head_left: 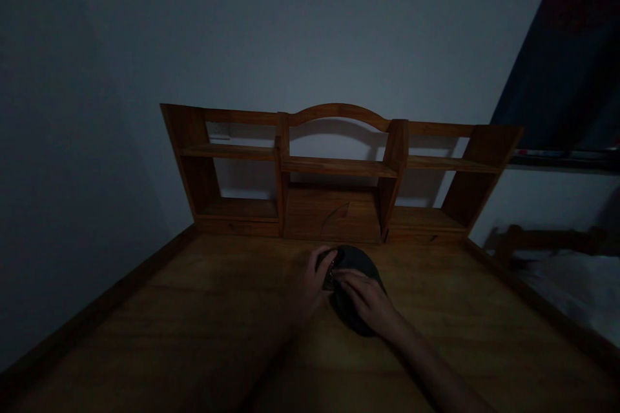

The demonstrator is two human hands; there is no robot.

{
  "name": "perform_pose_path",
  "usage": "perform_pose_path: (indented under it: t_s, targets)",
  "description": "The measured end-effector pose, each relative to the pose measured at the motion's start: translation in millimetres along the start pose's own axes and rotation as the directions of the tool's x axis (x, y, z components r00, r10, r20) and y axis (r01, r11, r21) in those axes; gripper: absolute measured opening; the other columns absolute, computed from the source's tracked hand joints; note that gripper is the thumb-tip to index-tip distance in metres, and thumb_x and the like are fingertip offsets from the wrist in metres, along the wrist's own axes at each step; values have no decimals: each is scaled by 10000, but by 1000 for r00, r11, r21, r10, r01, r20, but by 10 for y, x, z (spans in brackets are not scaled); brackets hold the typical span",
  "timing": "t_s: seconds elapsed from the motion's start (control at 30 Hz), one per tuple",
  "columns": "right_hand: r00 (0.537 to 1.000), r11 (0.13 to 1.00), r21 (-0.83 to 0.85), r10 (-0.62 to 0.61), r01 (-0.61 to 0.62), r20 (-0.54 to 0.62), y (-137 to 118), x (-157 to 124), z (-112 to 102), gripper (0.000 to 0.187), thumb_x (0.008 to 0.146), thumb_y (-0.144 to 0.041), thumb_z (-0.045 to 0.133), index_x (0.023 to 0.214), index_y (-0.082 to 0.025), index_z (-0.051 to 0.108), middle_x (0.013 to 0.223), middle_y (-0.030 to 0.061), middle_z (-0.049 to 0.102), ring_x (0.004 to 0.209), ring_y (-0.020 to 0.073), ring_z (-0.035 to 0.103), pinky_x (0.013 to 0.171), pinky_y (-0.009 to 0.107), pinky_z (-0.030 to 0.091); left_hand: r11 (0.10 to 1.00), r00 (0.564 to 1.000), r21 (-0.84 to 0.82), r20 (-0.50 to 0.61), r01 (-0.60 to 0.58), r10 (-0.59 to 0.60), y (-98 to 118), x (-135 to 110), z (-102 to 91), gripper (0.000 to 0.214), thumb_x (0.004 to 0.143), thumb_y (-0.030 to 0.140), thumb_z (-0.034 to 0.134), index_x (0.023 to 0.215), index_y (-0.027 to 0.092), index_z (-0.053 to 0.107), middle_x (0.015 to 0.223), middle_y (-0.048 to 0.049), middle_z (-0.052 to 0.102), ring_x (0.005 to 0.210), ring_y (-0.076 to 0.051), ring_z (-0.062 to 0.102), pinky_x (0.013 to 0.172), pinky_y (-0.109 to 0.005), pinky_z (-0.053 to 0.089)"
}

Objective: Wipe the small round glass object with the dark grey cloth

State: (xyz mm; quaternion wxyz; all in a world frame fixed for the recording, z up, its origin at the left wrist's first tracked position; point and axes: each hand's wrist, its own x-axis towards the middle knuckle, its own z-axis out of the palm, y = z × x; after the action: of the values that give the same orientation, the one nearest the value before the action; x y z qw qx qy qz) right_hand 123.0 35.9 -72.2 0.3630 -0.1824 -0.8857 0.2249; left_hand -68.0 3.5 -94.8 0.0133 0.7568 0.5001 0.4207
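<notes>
A dark, rounded cap [361, 264] lies on the wooden desktop in the middle of the head view; the dim light hides its details. My left hand [314, 276] is closed on its left edge, with the thumb and fingers around a small opening. My right hand [364, 297] reaches over the cap from the right. Its fingertips are pinched together at the same edge, near small shiny bits [332, 273] that may be a strap fastening. Both sets of fingertips nearly meet, and they cover part of that spot.
Behind the cap stands a wooden shelf unit [339, 168] on the desk [232, 310], against a pale wall [310, 32]. Raised wooden edges [547, 310] border the desk's sides. At the right are a dark curtain [571, 77] and a pale, crumpled cloth [586, 290].
</notes>
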Motion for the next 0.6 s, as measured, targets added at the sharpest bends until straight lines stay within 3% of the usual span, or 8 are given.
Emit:
perform_pose_path:
  t_s: [0.17,0.3,0.43,0.6]
  targets:
    - [991,979,158,131,-130,7,3,4,-2,273,988,-301,468,1167,-266,671,1134,40,688,1066,207,627,944,334,484,999,1000,44,24,-8,7,-15,0,-18,708,831,141,532,1472,272,261,1450,-119,351,1303,-257,440,1046,-452,451]
    - [974,927,299,219,-229,67,101,-8,2,258,964,-366,516,1101,-246,698,991,19,712,938,205,649,844,309,485,999,1000,33,-7,22,-22,-89,-5,84,727,822,169,557,1470,221,233,1430,-142,374,1298,-265,448,1049,-460,446]
    - [953,821,485,270,-301,135,218,-19,4,284,902,-439,600,1018,-207,716,919,17,704,878,197,640,803,293,471,999,999,42,9,33,-34,-139,-20,194,733,799,129,549,1461,221,247,1438,-144,367,1300,-266,456,1029,-455,463]
    - [907,693,597,389,-403,160,275,-22,18,352,796,-505,701,923,-177,714,849,22,692,802,185,631,757,288,469,997,1000,74,19,22,-24,-70,-33,179,739,799,70,489,1470,255,238,1451,-130,366,1276,-252,489,994,-421,493]
